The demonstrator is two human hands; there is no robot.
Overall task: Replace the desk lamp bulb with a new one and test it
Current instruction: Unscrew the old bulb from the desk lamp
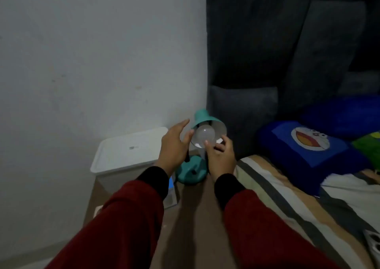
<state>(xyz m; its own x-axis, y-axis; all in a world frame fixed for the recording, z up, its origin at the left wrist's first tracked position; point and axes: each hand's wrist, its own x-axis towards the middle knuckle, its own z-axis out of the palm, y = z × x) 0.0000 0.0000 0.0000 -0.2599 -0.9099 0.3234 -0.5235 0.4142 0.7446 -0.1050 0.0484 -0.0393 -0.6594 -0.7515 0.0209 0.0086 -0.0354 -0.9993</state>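
A small teal desk lamp stands on the floor by the wall, its round base (pixel 192 175) low and its shade (pixel 220 127) tilted toward me. A frosted white bulb (pixel 203 135) sits in the mouth of the shade, unlit. My left hand (pixel 174 145) hovers open at the shade's left side, fingers spread, its thumb near the rim. My right hand (pixel 221 155) is below the bulb with its fingertips touching the bulb's lower side. Both arms wear dark red sleeves with black cuffs.
A white lidded plastic box (pixel 127 151) stands left of the lamp against the wall. A small light-blue carton (pixel 171 192) lies behind my left wrist. To the right are a striped mattress (pixel 287 196), a blue cartoon pillow (pixel 312 145) and a dark curtain (pixel 257 52).
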